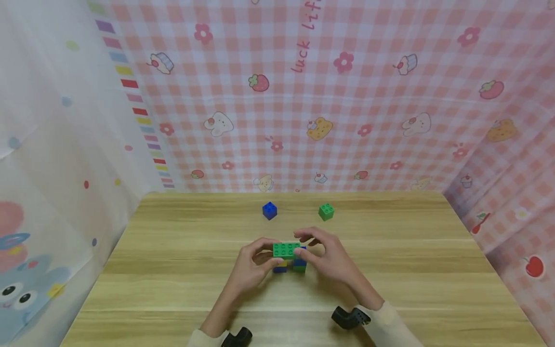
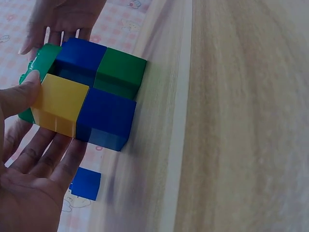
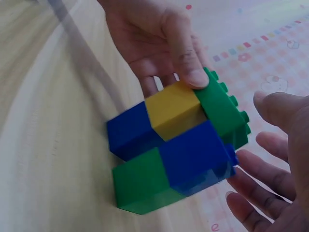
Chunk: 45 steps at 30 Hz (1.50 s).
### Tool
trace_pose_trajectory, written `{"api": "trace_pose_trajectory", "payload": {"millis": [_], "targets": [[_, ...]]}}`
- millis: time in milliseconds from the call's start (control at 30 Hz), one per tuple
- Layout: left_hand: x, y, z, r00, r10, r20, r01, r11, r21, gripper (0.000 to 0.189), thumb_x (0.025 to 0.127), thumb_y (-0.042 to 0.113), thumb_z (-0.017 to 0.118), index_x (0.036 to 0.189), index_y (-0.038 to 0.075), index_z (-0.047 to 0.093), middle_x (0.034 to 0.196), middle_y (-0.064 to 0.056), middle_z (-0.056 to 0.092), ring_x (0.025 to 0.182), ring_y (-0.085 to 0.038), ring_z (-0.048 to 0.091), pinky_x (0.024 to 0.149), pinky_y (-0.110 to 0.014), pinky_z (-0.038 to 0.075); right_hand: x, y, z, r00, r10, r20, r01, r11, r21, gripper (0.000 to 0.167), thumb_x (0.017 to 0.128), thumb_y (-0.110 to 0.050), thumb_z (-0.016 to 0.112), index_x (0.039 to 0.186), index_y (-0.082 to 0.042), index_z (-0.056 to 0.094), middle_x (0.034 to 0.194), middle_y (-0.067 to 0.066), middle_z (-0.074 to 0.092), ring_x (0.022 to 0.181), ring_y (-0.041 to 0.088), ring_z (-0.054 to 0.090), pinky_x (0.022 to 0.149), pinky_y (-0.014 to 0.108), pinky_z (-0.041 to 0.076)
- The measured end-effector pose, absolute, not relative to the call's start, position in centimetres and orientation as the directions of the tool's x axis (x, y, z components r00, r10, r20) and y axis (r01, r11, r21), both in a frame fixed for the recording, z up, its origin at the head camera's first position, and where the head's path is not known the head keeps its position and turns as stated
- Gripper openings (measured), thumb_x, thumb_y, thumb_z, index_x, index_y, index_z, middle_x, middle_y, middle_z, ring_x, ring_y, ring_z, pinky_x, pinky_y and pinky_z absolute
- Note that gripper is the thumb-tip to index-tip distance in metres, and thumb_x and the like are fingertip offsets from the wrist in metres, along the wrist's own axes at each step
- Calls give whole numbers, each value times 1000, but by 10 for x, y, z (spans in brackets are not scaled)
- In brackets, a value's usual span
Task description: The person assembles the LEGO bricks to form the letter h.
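Note:
My left hand [image 1: 253,265] pinches a long green brick [image 1: 284,249], its thumb near the seam with the yellow brick [image 2: 60,104] below and its fingers behind. Under the yellow brick is a blue brick [image 2: 106,118]. Beside that stack stands a second one, an upper blue brick [image 3: 193,157] on a green brick [image 3: 145,181]. Some studs of the upper blue brick show past the long brick's edge in the right wrist view. Around the right end of the long brick, my right hand [image 1: 331,253] hovers with thumb and fingers spread, gripping nothing.
Farther back on the wooden table [image 1: 182,270] lie a loose blue brick [image 1: 270,210] and a loose green brick [image 1: 326,212]. A pink checked cloth [image 1: 295,106] hangs behind the table's far edge, with a white patterned curtain [image 1: 52,144] at left.

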<state>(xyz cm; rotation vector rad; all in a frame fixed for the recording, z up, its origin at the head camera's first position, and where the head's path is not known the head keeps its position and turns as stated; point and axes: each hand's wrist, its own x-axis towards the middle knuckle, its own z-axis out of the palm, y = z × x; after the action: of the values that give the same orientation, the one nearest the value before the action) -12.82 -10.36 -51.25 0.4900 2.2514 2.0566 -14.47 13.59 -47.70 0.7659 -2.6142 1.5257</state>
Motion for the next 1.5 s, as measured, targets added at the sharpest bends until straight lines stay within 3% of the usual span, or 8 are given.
{"api": "trace_pose_trajectory", "payload": {"millis": [267,533,700,967,1167,1500], "targets": [[-127,-105,-516,-957,253,140,165,78,983,34,87,7,81,119,10,70,121,-15,70,113,-30,70,99,-29,58,-159,142,-474,-886,-372,276,-436,468,-768,42,95,-28,76,134,-20,64,131,2,69,116,21,66,96,46,59],[-124,-107,-515,-962,251,109,135,88,987,35,86,8,82,119,12,70,121,-13,70,113,-29,70,98,-28,59,-171,152,-478,-902,-339,267,-412,491,-768,49,95,-27,76,140,-15,60,139,12,64,122,28,63,99,50,57],[-127,-106,-516,-958,266,106,134,91,987,36,87,10,82,120,13,70,122,-12,70,113,-27,70,98,-28,58,-181,162,-482,-922,-282,266,-381,530,-758,52,94,-27,77,142,-16,58,141,10,62,124,30,61,100,50,56],[-127,-106,-514,-960,254,119,150,107,983,34,87,12,82,118,15,71,119,-10,71,112,-26,70,98,-27,58,-198,176,-490,-939,-238,248,-340,532,-775,56,94,-30,77,142,-12,57,129,20,65,122,40,60,104,58,52],[-128,-105,-510,-961,257,106,141,120,983,34,87,12,82,119,16,71,119,-9,71,113,-26,70,98,-27,58,-212,188,-497,-946,-171,275,-322,566,-759,57,93,-25,78,143,-10,56,141,17,61,129,38,57,103,57,52],[-128,-104,-511,-962,255,97,130,117,985,32,88,12,82,118,15,71,120,-10,71,115,-25,69,101,-28,57,-228,197,-506,-974,-115,194,-224,572,-789,65,94,-29,76,150,-7,48,151,17,54,135,38,52,109,56,48]]}}
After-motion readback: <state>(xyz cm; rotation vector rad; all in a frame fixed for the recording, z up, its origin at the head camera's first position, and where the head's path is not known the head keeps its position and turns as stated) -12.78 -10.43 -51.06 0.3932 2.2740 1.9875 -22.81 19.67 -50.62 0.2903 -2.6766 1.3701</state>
